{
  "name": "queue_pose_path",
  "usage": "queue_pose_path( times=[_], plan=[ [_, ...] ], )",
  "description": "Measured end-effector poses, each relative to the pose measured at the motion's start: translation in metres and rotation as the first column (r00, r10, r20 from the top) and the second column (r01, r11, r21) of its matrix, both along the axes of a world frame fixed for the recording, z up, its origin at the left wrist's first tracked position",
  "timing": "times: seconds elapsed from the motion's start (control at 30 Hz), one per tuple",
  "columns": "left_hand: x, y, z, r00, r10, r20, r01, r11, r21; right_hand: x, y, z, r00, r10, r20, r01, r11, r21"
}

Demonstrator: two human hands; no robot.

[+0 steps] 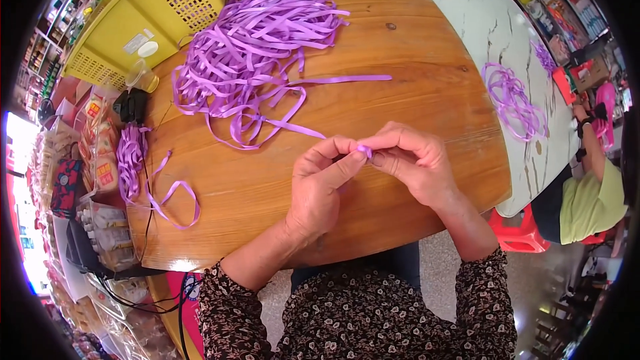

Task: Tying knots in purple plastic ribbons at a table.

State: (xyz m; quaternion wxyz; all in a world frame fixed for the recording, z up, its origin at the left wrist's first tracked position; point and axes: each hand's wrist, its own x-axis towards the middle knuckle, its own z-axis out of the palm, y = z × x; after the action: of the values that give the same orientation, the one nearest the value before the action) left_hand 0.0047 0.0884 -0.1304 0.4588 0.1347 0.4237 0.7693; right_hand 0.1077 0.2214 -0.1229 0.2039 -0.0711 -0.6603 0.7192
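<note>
Between my fingertips, above the near part of the wooden table [413, 93], is a small folded or knotted bit of purple ribbon [364, 151]. My left hand [320, 183] pinches it from the left, thumb against forefinger. From the other side my right hand [417, 163] pinches the same bit, its thumb and forefinger meeting the left ones. A strip of the ribbon runs from behind my left fingers back toward a big heap of purple ribbons [260, 40]. Whether the piece is a knot or a fold, I cannot tell.
A yellow plastic basket [127, 20] stands at the far left, a clear cup [141, 79] beside it. A smaller ribbon bundle [133, 160] hangs at the left edge near packaged goods. Right, another person in a yellow-green top [590, 203] sits by a white marble-patterned table [467, 7] with ribbons.
</note>
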Motion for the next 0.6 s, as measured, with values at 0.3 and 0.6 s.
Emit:
queue_pose_path(
  times=[0.3,0.6],
  plan=[
    [-0.014,0.005,0.001,0.991,-0.102,-0.085,0.072,0.95,-0.304,-0.004,0.01,-0.005,0.943,-0.071,-0.324,0.329,0.33,0.885],
    [-0.018,0.005,-0.002,0.943,-0.287,-0.167,0.232,0.929,-0.287,-0.003,0.029,-0.004,0.947,-0.004,-0.323,0.297,0.399,0.867]
  ],
)
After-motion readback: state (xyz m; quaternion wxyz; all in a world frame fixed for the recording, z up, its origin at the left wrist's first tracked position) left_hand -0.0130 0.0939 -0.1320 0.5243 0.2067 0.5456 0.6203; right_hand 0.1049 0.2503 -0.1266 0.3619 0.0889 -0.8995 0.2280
